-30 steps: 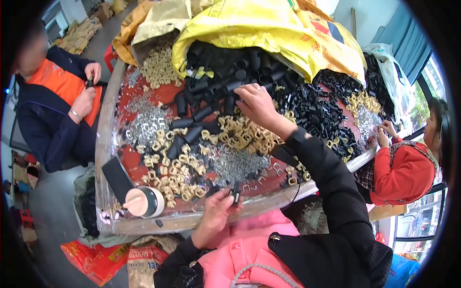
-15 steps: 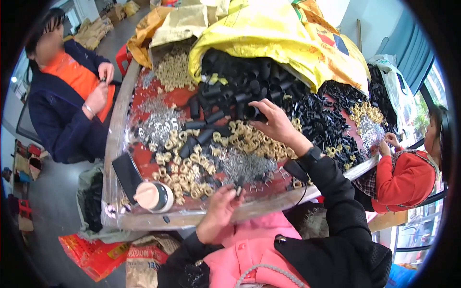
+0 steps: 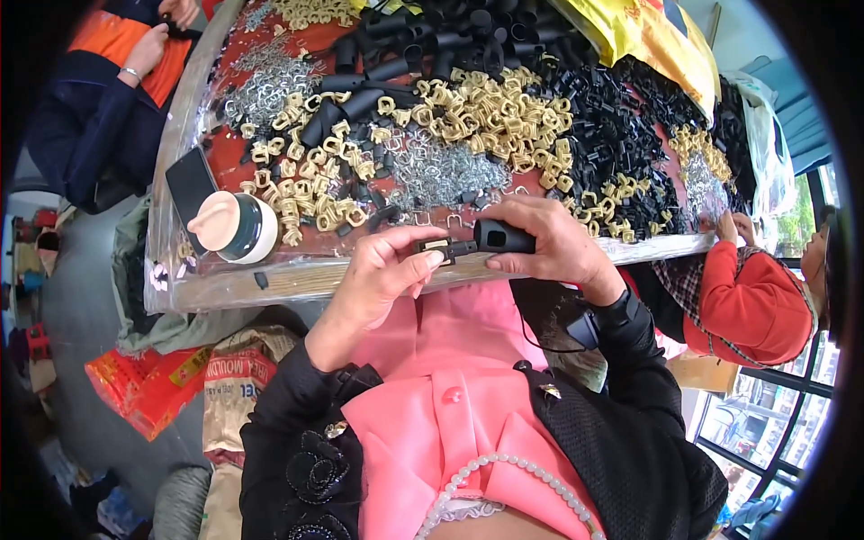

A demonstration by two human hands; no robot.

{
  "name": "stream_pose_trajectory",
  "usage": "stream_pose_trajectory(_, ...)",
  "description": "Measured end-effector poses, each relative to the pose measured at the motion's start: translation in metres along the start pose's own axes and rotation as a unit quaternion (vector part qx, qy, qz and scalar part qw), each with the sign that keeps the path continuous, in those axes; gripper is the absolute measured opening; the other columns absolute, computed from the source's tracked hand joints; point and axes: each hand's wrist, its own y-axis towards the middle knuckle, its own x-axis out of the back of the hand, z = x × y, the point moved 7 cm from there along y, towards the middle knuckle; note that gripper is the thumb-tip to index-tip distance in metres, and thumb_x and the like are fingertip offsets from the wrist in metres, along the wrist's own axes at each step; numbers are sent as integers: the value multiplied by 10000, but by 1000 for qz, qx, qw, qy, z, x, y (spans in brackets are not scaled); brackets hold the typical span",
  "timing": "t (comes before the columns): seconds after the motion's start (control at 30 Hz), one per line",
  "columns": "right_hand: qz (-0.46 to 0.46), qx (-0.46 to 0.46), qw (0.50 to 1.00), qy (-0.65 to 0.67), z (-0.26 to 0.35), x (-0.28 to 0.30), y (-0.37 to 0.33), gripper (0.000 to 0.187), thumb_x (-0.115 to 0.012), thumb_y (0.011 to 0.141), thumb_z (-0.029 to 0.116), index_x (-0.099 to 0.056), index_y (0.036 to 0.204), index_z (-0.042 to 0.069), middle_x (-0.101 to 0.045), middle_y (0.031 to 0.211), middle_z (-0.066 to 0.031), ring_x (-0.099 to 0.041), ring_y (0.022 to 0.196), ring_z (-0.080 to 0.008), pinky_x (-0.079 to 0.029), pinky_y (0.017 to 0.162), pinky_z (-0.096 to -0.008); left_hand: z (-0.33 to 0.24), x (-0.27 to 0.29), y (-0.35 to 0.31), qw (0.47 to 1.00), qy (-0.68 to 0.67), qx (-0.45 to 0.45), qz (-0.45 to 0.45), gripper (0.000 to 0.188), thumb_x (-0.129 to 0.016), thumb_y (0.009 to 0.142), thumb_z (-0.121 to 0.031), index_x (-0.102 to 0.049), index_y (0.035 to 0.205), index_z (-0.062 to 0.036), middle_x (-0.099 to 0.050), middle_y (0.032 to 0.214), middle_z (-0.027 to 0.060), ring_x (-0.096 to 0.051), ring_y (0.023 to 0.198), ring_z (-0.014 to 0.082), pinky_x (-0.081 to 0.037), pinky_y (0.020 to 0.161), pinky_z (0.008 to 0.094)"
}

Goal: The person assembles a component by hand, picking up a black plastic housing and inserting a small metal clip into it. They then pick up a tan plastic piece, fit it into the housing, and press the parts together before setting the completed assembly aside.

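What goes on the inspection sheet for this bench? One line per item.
Surface: red tabletop mostly covered by heaped beige clips and metal clips; wooden edge.
Job's things: small black part, black tube.
Clutter: pale-lidded jar, flat black slab.
Hands: left hand holds the part, right hand the tube; whether these touch is unclear.
Cables: thin black cable below the wooden edge.
Surroundings: co-worker at left, another at right; tan sack lower left.

Bare rim [image 3: 310, 285] between jar [image 3: 256, 230] and hands [image 3: 382, 272]
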Motion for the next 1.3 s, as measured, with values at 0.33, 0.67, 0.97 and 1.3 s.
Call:
stream_pose_trajectory(0.33,-9,-19,999,44,6,-24,-7,405,-685,626,175,-521,957,8,-536,792,-136,-536,741,-322,-430,636,-370,12,-8,2,995,91,26,8,289,-600,771,-116,-534,1014,27,-554,711,32,-500,585,65,-420,535,185)
stream_pose_trajectory(0.67,23,-106,989,96,-9,-44,-7,413,-700,618,156,-508,955,12,-561,776,-109,-569,728,-264,-444,627,-326,35,-4,9,994,29,105,30,314,-587,791,-135,-522,1046,37,-585,789,39,-542,648,67,-461,605,195)
stream_pose_trajectory(0.97,-85,-24,990,109,-4,-42,-7,661,-705,630,237,-397,1172,17,-457,1115,-157,-488,1006,-276,-393,839,-355,35,0,12,994,2,103,-25,329,-584,796,-166,-517,1071,1,-580,919,46,-571,725,96,-479,638,204)
stream_pose_trajectory(1.3,11,69,955,287,-2,-48,-5,768,-645,656,435,-351,1213,-5,-430,1173,-153,-446,1062,-280,-340,900,-370,40,-9,13,993,-67,98,-12,389,-608,773,-123,-473,1124,-27,-566,942,30,-556,793,87,-454,648,202)
